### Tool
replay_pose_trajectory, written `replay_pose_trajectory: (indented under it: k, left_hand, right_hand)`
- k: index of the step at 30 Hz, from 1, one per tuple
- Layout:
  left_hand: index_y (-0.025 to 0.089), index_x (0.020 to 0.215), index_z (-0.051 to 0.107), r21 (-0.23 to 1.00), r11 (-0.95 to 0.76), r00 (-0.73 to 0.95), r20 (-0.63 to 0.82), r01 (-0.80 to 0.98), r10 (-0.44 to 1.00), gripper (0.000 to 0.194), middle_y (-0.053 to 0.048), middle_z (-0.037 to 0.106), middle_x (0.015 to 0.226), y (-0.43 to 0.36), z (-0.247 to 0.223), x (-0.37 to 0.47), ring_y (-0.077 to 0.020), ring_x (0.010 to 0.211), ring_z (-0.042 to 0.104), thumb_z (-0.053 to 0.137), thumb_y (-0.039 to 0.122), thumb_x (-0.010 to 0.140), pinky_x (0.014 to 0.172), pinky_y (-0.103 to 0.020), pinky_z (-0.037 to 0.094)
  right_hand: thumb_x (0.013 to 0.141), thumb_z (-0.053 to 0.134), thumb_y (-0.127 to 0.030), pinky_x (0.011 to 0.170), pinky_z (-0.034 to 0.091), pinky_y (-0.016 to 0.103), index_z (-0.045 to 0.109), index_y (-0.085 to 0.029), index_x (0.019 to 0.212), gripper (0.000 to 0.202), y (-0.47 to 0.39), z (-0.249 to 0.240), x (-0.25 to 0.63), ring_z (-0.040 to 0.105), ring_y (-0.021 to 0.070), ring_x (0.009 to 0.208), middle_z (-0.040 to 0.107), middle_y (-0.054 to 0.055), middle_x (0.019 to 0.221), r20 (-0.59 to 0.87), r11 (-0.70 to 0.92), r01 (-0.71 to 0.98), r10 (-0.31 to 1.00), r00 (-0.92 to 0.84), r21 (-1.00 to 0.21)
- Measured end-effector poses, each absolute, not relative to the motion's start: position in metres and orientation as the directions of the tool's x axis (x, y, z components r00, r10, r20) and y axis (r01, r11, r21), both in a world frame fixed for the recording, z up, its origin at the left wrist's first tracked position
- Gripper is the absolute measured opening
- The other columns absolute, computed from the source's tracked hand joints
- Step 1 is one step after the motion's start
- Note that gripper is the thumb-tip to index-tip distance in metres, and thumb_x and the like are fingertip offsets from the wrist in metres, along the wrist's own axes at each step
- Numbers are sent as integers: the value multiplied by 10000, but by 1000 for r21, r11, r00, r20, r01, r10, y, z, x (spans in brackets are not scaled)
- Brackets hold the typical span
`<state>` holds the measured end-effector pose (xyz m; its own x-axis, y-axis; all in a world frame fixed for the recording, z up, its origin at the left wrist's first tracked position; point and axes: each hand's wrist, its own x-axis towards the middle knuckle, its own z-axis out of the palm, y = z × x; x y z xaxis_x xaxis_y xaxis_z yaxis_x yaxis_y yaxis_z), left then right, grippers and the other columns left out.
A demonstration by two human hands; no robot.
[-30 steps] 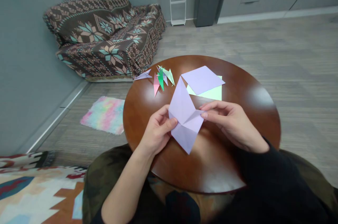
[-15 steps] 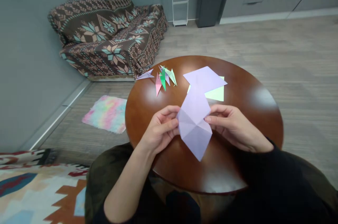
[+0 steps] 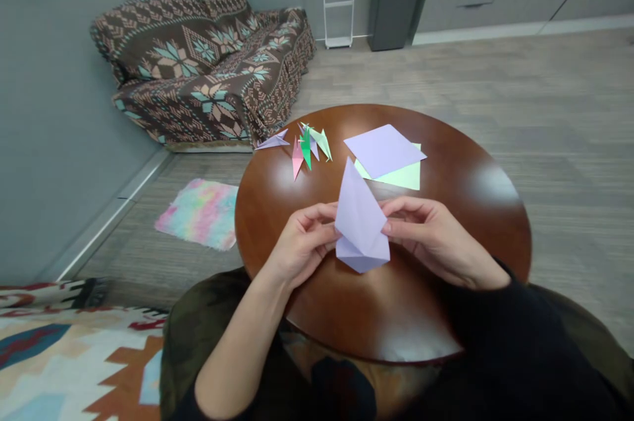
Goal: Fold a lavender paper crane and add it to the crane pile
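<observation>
A partly folded sheet of purple origami paper (image 3: 359, 213) is held up over the near part of the round table, its long pointed flap upward and a shorter folded part below. My left hand (image 3: 306, 246) pinches its left edge between thumb and fingers. On the right edge, my right hand (image 3: 430, 236) has a similar pinch, thumb in front. Some fingertips are hidden behind the paper. Beyond the hands lie a flat purple sheet (image 3: 385, 150) and, partly under it, a light green sheet (image 3: 407, 176).
Several folded paper cranes (image 3: 306, 147) in pink, green and purple sit at the far left of the brown round table (image 3: 475, 236). A covered sofa (image 3: 198, 71) stands beyond, with a fluffy pastel rug (image 3: 201, 213) on the floor. My knees are against the near side.
The purple paper's near point has come in and its shape has narrowed into a tall folded form. Both hands keep their pinch, staying nearly in place.
</observation>
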<state>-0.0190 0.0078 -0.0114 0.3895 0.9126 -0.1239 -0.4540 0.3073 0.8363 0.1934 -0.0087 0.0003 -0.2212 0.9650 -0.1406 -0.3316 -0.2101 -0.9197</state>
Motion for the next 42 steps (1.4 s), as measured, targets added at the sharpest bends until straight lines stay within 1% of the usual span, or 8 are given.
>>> replay_pose_trajectory:
  k: [6, 12, 17, 20, 25, 32, 37, 42]
  left_hand:
    - [150, 1092, 782, 911, 283, 403, -148, -299, 903, 397, -133, 756, 1145, 7, -17, -14, -223, 913, 732, 851, 178, 702, 783, -288, 581]
    - [179, 821, 815, 980, -40, 273, 93, -194, 957, 72, -140, 694, 1294, 3, -10, -17, -318, 1165, 670, 811, 234, 775, 934, -398, 572]
    - [220, 922, 826, 953, -290, 244, 304, -92, 921, 134, -129, 739, 1199, -10, 11, -23, -331, 1270, 611, 700, 225, 877, 943, -399, 566]
    - [196, 983, 822, 949, -295, 280, 316, -116, 907, 213, -135, 749, 1168, -11, 14, -24, -317, 1220, 644, 631, 272, 927, 990, -404, 544]
    - [182, 888, 797, 972, -190, 222, 217, -135, 951, 85, -97, 762, 1125, -12, 9, -12, -248, 1034, 736, 770, 163, 810, 876, -314, 604]
    - [218, 1158, 652, 970, -158, 111, 180, -182, 977, 412, -51, 794, 985, -13, 11, -2, -227, 931, 767, 815, 195, 780, 840, -311, 619]
    - [170, 868, 763, 983, -135, 86, 146, -128, 985, 116, -46, 798, 864, -7, 13, -3, -206, 825, 766, 809, 238, 787, 762, -270, 610]
    - [178, 795, 803, 986, -122, 86, 133, -114, 987, 91, -29, 788, 800, -4, 12, -2, -169, 745, 734, 850, 202, 721, 705, -237, 587]
  right_hand:
    - [710, 876, -277, 871, 593, 338, 779, -176, 807, 169, -12, -2, 185, 720, 216, 980, 700, 95, 1171, -14, -48, -184, 983, -183, -982]
    - [732, 856, -270, 650, 615, 292, 704, -217, 936, 259, -20, 5, 171, 743, 159, 738, 637, 95, 1285, 82, 83, -187, 997, 14, -979]
    - [849, 744, -220, 770, 607, 312, 747, -213, 812, 38, -34, 21, 167, 727, 226, 960, 703, 99, 1144, 316, 307, 110, 946, 75, -945]
    - [899, 680, -201, 854, 574, 334, 775, -235, 886, 101, -38, 23, 167, 686, 249, 1082, 722, 87, 1107, 382, 372, 192, 924, 13, -908]
    - [857, 753, -220, 904, 554, 386, 760, -235, 942, 86, -36, 14, 165, 692, 252, 1018, 726, 76, 1071, 364, 352, 192, 931, 30, -916]
    - [875, 730, -199, 844, 551, 365, 729, -226, 936, 66, -36, 12, 164, 696, 222, 885, 740, 48, 952, 377, 347, 283, 924, 58, -894]
    - [871, 741, -198, 825, 530, 327, 713, -222, 912, 55, -37, 16, 163, 697, 200, 869, 750, 27, 919, 415, 373, 329, 908, 64, -868]
    - [884, 722, -186, 784, 515, 296, 720, -212, 874, 27, -36, 17, 161, 696, 176, 826, 755, 16, 882, 441, 393, 369, 896, 51, -842]
